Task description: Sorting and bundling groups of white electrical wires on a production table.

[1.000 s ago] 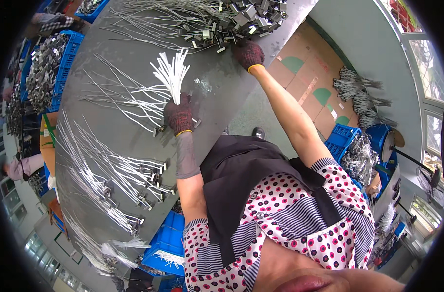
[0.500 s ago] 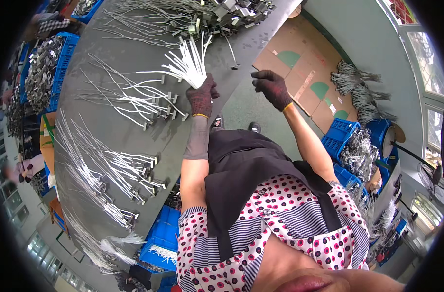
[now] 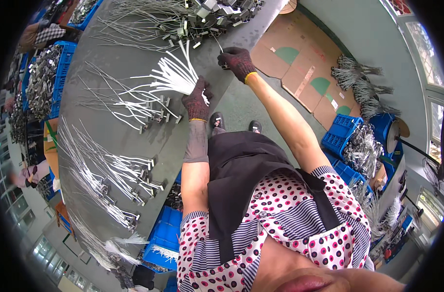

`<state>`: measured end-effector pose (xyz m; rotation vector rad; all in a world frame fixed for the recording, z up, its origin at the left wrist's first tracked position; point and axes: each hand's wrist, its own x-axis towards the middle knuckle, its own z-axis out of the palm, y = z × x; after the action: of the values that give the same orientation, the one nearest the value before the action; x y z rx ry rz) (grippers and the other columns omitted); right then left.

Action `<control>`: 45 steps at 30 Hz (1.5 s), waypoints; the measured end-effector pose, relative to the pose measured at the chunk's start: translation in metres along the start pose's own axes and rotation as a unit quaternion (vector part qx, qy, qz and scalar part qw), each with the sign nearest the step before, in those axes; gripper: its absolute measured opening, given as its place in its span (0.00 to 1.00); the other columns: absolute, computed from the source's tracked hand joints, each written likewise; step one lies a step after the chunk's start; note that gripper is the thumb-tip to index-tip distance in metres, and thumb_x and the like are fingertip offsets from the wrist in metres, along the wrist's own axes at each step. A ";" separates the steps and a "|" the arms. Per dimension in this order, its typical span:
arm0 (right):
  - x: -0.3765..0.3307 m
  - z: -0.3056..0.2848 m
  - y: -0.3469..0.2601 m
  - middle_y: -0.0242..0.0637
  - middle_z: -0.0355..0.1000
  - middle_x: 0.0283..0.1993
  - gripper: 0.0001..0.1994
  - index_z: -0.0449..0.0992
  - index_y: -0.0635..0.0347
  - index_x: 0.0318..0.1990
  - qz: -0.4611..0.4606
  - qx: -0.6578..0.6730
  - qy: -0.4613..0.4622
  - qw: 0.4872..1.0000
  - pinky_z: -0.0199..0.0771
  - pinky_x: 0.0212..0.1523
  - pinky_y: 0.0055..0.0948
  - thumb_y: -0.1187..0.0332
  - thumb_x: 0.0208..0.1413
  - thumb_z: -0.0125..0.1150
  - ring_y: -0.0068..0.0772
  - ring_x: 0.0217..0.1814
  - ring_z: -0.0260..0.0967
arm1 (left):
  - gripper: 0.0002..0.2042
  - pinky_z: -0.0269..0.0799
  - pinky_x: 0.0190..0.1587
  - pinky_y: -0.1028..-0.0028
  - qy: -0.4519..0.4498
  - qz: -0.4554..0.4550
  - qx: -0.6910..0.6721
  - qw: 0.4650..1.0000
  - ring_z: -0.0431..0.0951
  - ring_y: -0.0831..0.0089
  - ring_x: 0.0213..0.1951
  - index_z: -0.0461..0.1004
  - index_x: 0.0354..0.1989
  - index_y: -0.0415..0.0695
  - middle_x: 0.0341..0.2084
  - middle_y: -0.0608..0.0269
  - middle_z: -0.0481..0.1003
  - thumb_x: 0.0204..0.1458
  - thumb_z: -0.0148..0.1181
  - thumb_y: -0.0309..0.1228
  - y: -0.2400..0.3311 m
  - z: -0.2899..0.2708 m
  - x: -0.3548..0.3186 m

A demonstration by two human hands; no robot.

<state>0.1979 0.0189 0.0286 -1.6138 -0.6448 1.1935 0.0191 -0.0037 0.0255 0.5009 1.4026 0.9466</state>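
White tubes [image 3: 175, 77], one fanned bunch — gripped in the gloved left hand [image 3: 196, 101], over the counter [image 3: 139, 61]. Thin wire [image 3: 219, 45], one — lower end pinched in the gloved right hand [image 3: 238, 63]. Metal parts [image 3: 214, 15], heaped, at the counter's far end. Sleeved wires [image 3: 132, 104], loose groups, left of the left hand. Blue crate [image 3: 164, 228], beside the counter's near edge.

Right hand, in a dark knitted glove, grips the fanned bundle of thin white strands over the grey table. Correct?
Wrong hand: the head view shows the left hand, in a dark knitted glove, gripping the fanned bundle of thin white strands over the grey table.
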 end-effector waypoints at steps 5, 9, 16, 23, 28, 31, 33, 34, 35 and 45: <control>-0.051 -0.047 0.008 0.37 0.76 0.27 0.12 0.78 0.71 0.35 -0.022 -0.031 -0.037 0.999 0.74 0.33 0.26 0.67 0.54 0.61 0.24 0.28 0.72 | 0.13 0.79 0.32 0.68 -0.126 -0.063 -0.008 0.990 0.78 0.70 0.29 0.76 0.43 0.36 0.33 0.57 0.78 0.56 0.66 0.33 -0.028 0.017 0.002; -0.142 -0.110 0.051 0.36 0.75 0.29 0.11 0.77 0.67 0.38 0.043 -0.101 -0.064 0.992 0.72 0.34 0.27 0.66 0.57 0.59 0.23 0.29 0.70 | 0.11 0.84 0.35 0.60 -0.179 -0.101 -0.065 0.977 0.81 0.59 0.29 0.73 0.42 0.33 0.34 0.49 0.78 0.57 0.63 0.28 -0.055 0.051 0.006; -0.333 -0.230 0.170 0.31 0.75 0.31 0.11 0.78 0.64 0.39 0.259 -0.131 -0.051 0.956 0.73 0.36 0.29 0.63 0.58 0.62 0.22 0.31 0.69 | 0.10 0.84 0.39 0.55 -0.231 -0.126 -0.093 0.960 0.81 0.57 0.32 0.72 0.41 0.32 0.32 0.47 0.77 0.58 0.61 0.26 -0.072 0.084 -0.001; -0.396 -0.277 0.227 0.27 0.72 0.26 0.09 0.78 0.61 0.34 0.337 -0.089 0.052 0.936 0.69 0.30 0.24 0.64 0.55 0.61 0.18 0.28 0.67 | 0.09 0.83 0.37 0.52 -0.184 -0.058 -0.181 0.964 0.80 0.60 0.30 0.72 0.43 0.38 0.31 0.50 0.77 0.57 0.62 0.26 -0.032 0.088 -0.016; -0.381 -0.309 0.254 0.29 0.72 0.24 0.10 0.78 0.62 0.32 0.385 -0.079 0.040 0.919 0.67 0.28 0.24 0.63 0.54 0.62 0.19 0.26 0.67 | 0.12 0.82 0.37 0.51 -0.123 -0.009 -0.252 0.960 0.79 0.59 0.29 0.70 0.44 0.38 0.32 0.48 0.76 0.57 0.64 0.29 0.011 0.080 -0.030; -0.368 -0.299 0.199 0.31 0.72 0.23 0.12 0.78 0.63 0.33 0.352 -0.079 0.042 0.932 0.68 0.28 0.28 0.62 0.54 0.61 0.22 0.26 0.67 | 0.14 0.82 0.39 0.49 -0.097 0.040 -0.287 0.952 0.76 0.60 0.28 0.70 0.45 0.38 0.34 0.47 0.75 0.57 0.64 0.32 0.015 0.063 -0.023; -0.359 -0.287 0.172 0.25 0.69 0.23 0.18 0.76 0.57 0.29 0.267 -0.263 0.078 0.924 0.68 0.31 0.25 0.53 0.63 0.57 0.17 0.27 0.64 | 0.13 0.82 0.39 0.48 -0.090 0.023 -0.288 0.953 0.76 0.59 0.29 0.70 0.45 0.38 0.35 0.47 0.75 0.58 0.64 0.32 0.013 0.057 -0.024; -0.353 -0.288 0.174 0.25 0.69 0.23 0.18 0.76 0.57 0.29 0.267 -0.265 0.075 0.923 0.68 0.31 0.25 0.53 0.63 0.57 0.17 0.27 0.64 | 0.13 0.82 0.39 0.48 -0.089 0.001 -0.286 0.954 0.77 0.59 0.29 0.71 0.45 0.39 0.35 0.48 0.75 0.58 0.63 0.33 0.013 0.054 -0.024; -0.345 -0.289 0.177 0.27 0.70 0.24 0.18 0.77 0.60 0.31 0.233 -0.257 0.070 0.936 0.69 0.33 0.26 0.52 0.61 0.59 0.19 0.29 0.66 | 0.13 0.82 0.39 0.48 -0.086 0.003 -0.287 0.954 0.77 0.59 0.29 0.71 0.45 0.39 0.35 0.48 0.75 0.58 0.63 0.33 0.011 0.052 -0.026; -0.288 -0.255 0.156 0.38 0.76 0.27 0.17 0.79 0.65 0.35 0.171 -0.233 0.064 0.955 0.70 0.36 0.32 0.56 0.55 0.62 0.28 0.32 0.70 | 0.12 0.82 0.38 0.48 -0.065 0.012 -0.261 0.963 0.79 0.55 0.33 0.72 0.45 0.41 0.33 0.49 0.76 0.57 0.64 0.30 0.013 0.020 -0.005</control>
<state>0.3032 -0.3815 0.0051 -2.2543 -0.6088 1.2246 0.0358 0.0041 0.0418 0.1769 0.9773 1.2284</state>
